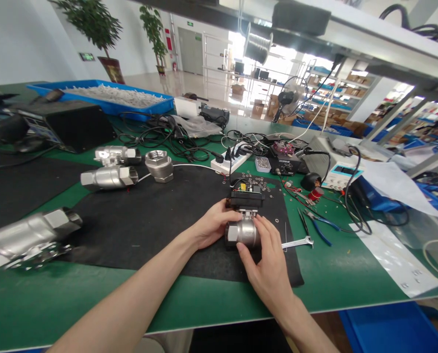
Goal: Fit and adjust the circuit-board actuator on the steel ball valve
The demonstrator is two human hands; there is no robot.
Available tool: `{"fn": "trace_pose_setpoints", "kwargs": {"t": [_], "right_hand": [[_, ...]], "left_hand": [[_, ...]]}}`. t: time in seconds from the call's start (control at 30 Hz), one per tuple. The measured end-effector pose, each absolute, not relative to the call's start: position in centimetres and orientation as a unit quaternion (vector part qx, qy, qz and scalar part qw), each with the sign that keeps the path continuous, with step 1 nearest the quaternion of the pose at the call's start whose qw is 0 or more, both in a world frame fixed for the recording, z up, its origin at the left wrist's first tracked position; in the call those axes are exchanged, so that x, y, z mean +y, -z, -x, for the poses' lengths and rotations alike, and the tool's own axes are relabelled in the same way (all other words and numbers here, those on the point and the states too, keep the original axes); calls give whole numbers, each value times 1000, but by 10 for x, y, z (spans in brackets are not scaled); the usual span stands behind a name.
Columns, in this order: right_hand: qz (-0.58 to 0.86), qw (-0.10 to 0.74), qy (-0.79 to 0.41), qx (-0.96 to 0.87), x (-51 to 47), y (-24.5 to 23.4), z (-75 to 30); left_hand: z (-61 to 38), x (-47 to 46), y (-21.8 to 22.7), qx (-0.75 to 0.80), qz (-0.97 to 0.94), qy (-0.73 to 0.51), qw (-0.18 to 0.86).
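A steel valve body (242,232) with a black actuator box (245,198) mounted on top stands on the black mat (148,220). My left hand (213,225) grips the valve's left side, fingers curled around it. My right hand (268,260) wraps the valve's right side and front, thumb under the body. The actuator's top is open, with small wires and a yellow part showing.
Loose washers lie around the actuator. A wrench (297,242), blue-handled pliers (320,226) and tweezers lie to the right. Other steel valves (110,177) (27,238) rest at left. A power strip (229,162), cables, a power supply (342,172) and a blue tray (104,100) stand behind.
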State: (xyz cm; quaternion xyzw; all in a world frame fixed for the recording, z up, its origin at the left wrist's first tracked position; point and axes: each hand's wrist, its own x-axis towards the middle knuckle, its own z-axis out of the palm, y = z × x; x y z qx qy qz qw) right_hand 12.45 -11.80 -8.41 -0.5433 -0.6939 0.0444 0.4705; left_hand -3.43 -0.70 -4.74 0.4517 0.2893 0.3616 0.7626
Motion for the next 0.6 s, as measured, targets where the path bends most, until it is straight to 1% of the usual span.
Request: {"fn": "trace_pose_setpoints", "kwargs": {"t": [0.4, 0.6], "right_hand": [[549, 460, -35, -697, -115, 84, -123], [587, 402, 17, -702, -98, 83, -121]], "left_hand": [[33, -3, 50, 304, -394, -375, 782], [33, 0, 50, 285, -373, -339, 815]]}}
